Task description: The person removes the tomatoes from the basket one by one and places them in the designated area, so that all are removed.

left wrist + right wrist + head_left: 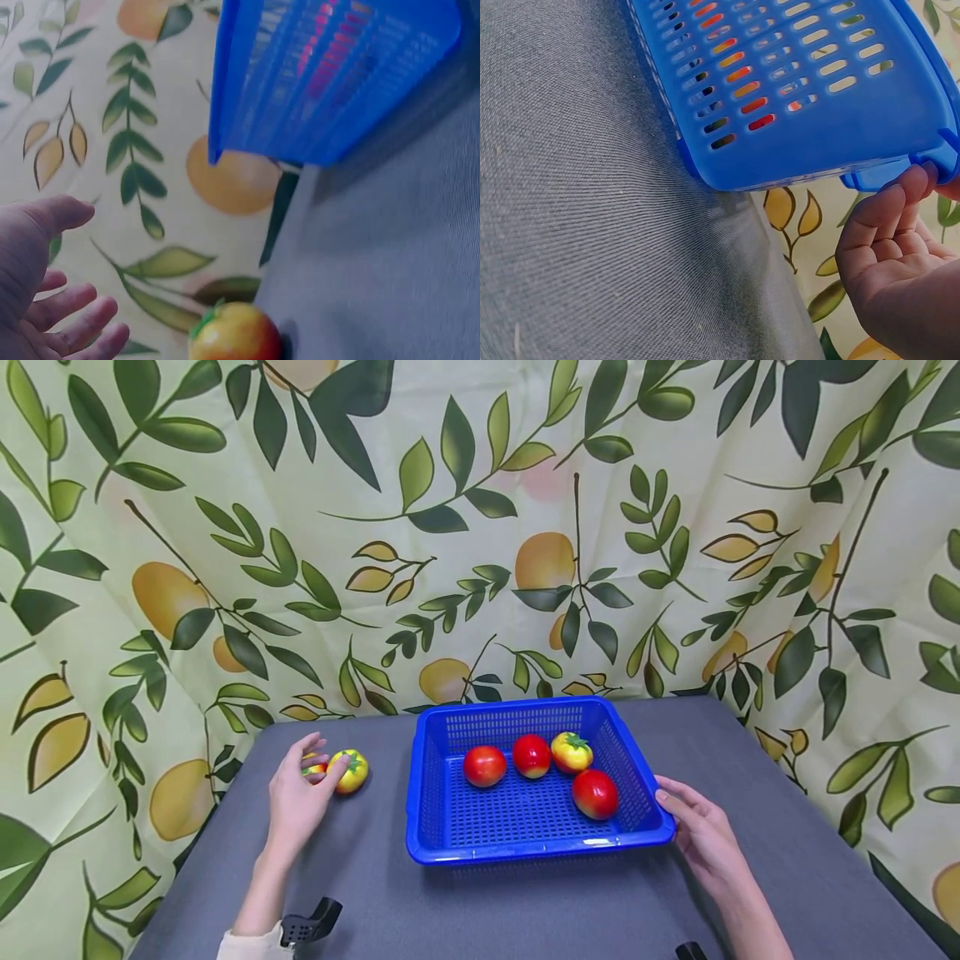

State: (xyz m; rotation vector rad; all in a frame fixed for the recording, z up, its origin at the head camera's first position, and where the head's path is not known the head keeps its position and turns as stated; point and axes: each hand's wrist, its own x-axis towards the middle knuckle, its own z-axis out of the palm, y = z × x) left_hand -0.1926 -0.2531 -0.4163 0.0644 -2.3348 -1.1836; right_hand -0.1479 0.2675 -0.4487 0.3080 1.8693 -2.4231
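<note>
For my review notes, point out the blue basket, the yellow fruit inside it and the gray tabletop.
Blue basket (540, 850), head view: middle of the near rim.
Yellow fruit (571, 757), head view: middle of its skin.
Gray tabletop (480, 912), head view: bare surface at the front.

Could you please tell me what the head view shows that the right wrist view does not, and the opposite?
Only the head view: the left hand, with a yellow tomato and a partly hidden tomato near it; the inside of the blue basket.

Only the right wrist view: the palm side of the right hand.

Both: that hand gripping the basket's rim, red tomatoes (patches through slots in the wrist view), gray tabletop, leaf-print cloth.
</note>
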